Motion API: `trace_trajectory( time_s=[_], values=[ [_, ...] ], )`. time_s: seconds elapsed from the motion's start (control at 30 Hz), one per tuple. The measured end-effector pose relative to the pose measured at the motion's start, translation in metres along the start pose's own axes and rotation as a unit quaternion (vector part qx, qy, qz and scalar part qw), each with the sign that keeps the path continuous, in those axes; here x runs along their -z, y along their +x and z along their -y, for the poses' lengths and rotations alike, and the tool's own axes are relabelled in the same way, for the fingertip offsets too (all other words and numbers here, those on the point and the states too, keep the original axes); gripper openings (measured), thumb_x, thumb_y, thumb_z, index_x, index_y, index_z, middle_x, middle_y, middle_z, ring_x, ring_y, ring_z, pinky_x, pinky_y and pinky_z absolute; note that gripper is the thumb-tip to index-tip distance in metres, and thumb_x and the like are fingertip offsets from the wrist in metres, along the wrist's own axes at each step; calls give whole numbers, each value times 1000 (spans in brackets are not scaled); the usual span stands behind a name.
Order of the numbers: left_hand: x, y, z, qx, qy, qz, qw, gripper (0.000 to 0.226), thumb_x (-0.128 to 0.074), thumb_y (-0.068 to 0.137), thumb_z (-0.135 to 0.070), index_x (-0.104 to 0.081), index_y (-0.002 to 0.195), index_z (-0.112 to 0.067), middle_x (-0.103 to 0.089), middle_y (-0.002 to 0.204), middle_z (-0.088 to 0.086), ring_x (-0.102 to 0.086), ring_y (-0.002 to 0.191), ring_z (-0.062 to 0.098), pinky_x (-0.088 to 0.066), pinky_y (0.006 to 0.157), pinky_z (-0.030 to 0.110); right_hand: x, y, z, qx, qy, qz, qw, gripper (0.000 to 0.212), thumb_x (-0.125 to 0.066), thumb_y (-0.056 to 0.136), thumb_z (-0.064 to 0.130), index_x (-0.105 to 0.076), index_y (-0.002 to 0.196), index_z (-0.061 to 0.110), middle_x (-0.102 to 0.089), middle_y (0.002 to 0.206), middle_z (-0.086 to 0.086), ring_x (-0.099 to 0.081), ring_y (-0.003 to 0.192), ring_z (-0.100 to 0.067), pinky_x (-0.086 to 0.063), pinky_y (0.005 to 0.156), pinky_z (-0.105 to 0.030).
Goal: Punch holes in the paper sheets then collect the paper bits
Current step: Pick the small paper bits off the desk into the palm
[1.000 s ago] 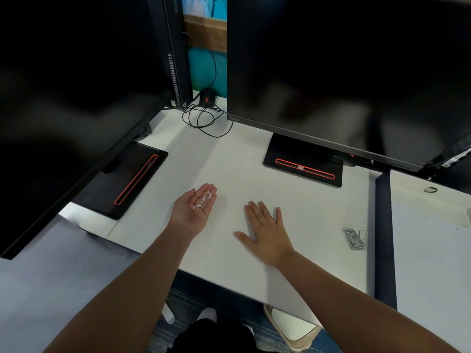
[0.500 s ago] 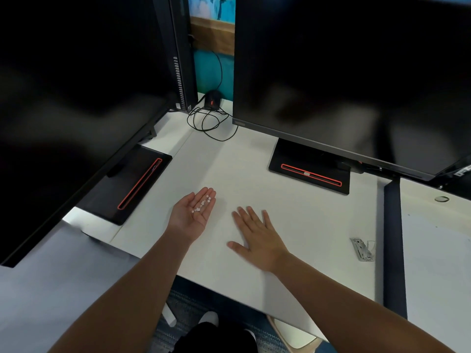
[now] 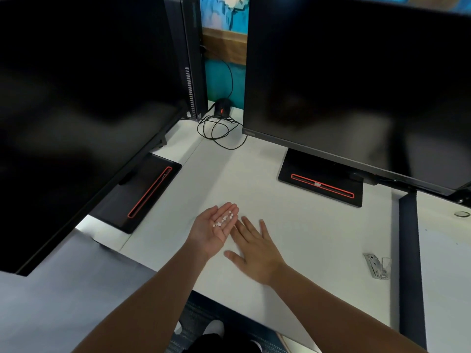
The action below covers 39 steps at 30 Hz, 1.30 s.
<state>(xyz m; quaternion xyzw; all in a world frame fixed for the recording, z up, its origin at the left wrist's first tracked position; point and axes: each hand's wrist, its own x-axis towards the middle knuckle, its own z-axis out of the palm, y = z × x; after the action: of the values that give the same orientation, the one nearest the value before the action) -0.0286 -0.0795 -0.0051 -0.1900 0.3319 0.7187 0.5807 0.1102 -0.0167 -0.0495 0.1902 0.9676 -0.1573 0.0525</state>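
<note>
Two monitors (image 3: 356, 85). One hole punch (image 3: 377, 268), far right on bench (image 3: 305, 238). Paper bits (image 3: 223, 219), about ten: on upturned left hand (image 3: 214, 229), palm to finger bases, fingers released. Right hand (image 3: 254, 250): fingers flat on bench, empty.

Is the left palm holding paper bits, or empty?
Holding: the left hand lies palm up with fingers straight, and small white round paper bits rest on its palm.

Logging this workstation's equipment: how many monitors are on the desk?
2. The left monitor stands angled along the left side of the desk; the right monitor stands at the back right. No third is visible.
</note>
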Motion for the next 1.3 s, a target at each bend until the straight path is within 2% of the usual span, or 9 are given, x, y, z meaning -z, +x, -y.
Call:
trace_trajectory(
  time_s=[0.17, 0.33, 0.43, 0.57, 0.8, 0.9, 0.97, 1.17, 1.3],
  values=[
    [-5, -3, 8, 14, 11, 6, 1000, 30, -44, 97, -14, -62, 107, 8, -70, 103, 21, -69, 94, 30, -56, 86, 40, 0, -8, -16, -31, 20, -81, 996, 61, -30, 94, 50, -34, 144, 16, -38, 148, -7, -30, 140, -24, -16, 116, -53],
    [-6, -5, 18, 15, 15, 8, 1000, 30, -44, 97, -14, -61, 108, 9, -67, 111, 21, -65, 102, 30, -51, 84, 39, 1, -21, -33, -59, 12, -77, 995, 64, -20, 93, 53, -27, 147, 18, -28, 154, -4, -20, 143, -20, -2, 117, -38],
    [-7, -4, 23, 17, 23, 6, 1000, 30, -44, 97, -14, -62, 107, 8, -69, 108, 21, -68, 98, 30, -52, 83, 37, 3, -26, -38, -91, 18, -86, 992, 64, -22, 94, 52, -28, 147, 16, -28, 154, -4, -21, 143, -22, -5, 118, -39],
    [-11, -5, 28, 15, 25, 10, 1000, 30, -44, 97, -14, -62, 108, 8, -69, 108, 20, -67, 100, 29, -52, 82, 38, 5, -33, -44, -105, 11, -102, 989, 60, -25, 93, 48, -37, 141, 14, -41, 145, -4, -34, 136, -23, -19, 116, -42],
    [-11, -2, 35, 14, 29, 16, 999, 30, -44, 96, -13, -62, 107, 7, -71, 104, 20, -72, 90, 29, -57, 82, 39, 7, -55, -49, -158, 12, -118, 980, 61, -21, 93, 45, -32, 144, 13, -36, 149, -5, -26, 140, -22, -9, 118, -44],
    [-12, 0, 40, 16, 33, 18, 999, 29, -44, 96, -13, -62, 106, 7, -72, 102, 20, -72, 88, 29, -58, 80, 40, 5, -69, -54, -256, 6, -109, 961, 66, -19, 96, 51, -16, 150, 12, -19, 157, -6, -10, 146, -22, 5, 116, -46],
    [-13, 1, 45, 20, 38, 17, 999, 29, -43, 96, -13, -62, 106, 7, -72, 102, 20, -72, 88, 29, -58, 79, 40, 4, -74, -56, -276, 7, -78, 958, 70, -13, 96, 55, -4, 151, 12, -6, 160, -5, 2, 147, -21, 10, 115, -46],
    [-24, 7, 59, 36, 60, 25, 997, 30, -42, 97, -14, -62, 107, 6, -72, 103, 18, -72, 89, 28, -58, 80, 38, 11, -78, -72, -356, 10, -92, 930, 74, -13, 96, 53, 9, 149, 4, 7, 159, -13, 13, 146, -26, 11, 117, -47],
    [-28, 10, 66, 44, 70, 30, 996, 30, -42, 97, -14, -62, 107, 6, -72, 101, 18, -72, 89, 28, -59, 79, 37, 15, -81, -90, -365, 41, -79, 927, 76, -17, 97, 54, 4, 149, 3, 3, 159, -14, 9, 146, -26, 6, 119, -45]
  ],
)
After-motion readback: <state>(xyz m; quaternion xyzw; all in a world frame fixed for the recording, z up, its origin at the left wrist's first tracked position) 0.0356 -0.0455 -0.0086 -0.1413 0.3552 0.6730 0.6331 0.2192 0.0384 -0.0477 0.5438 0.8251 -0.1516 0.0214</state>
